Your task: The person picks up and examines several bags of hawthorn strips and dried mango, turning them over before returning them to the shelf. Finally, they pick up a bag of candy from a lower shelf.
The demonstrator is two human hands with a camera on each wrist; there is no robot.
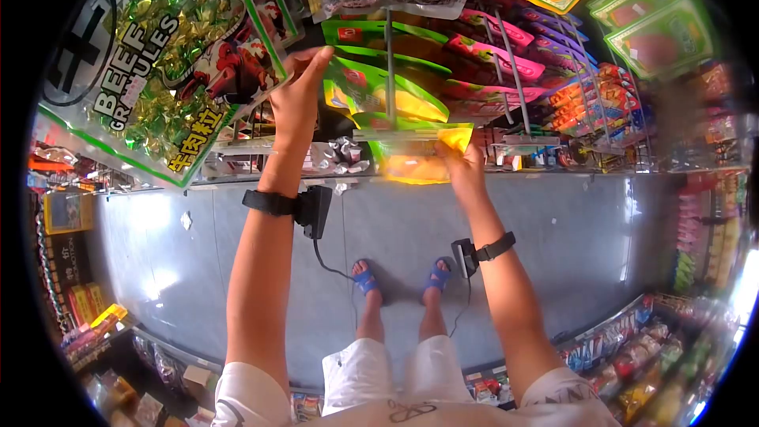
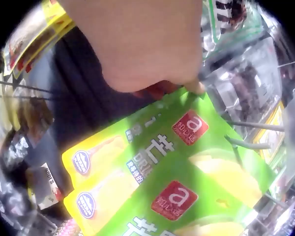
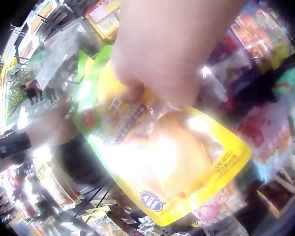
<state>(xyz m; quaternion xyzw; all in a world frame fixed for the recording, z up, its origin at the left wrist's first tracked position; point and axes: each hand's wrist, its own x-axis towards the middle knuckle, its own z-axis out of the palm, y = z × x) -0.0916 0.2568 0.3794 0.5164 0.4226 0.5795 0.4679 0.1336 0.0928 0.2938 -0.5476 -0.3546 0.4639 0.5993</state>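
In the head view my right hand point(image 1: 466, 168) grips the right end of a yellow and green mango pouch point(image 1: 413, 168). The right wrist view shows this hand point(image 3: 160, 64) across the upper part of the pouch point(image 3: 174, 147), its fingers partly hidden. My left hand point(image 1: 296, 107) is raised beside the left ends of the hanging green pouches point(image 1: 383, 71). Its fingers curl at the top edge of a green pouch point(image 2: 174, 130) in the left wrist view, below the back of the hand point(image 2: 142, 44); another green pouch point(image 2: 172, 201) overlaps it in front.
A large beef granules bag point(image 1: 170, 71) hangs left of my left hand. Metal hooks point(image 1: 390, 71) hold the green pouches, with pink packets point(image 1: 494, 55) to their right. The shelf edge point(image 1: 356, 180) runs above the grey floor point(image 1: 395, 221). More stocked shelves stand behind me.
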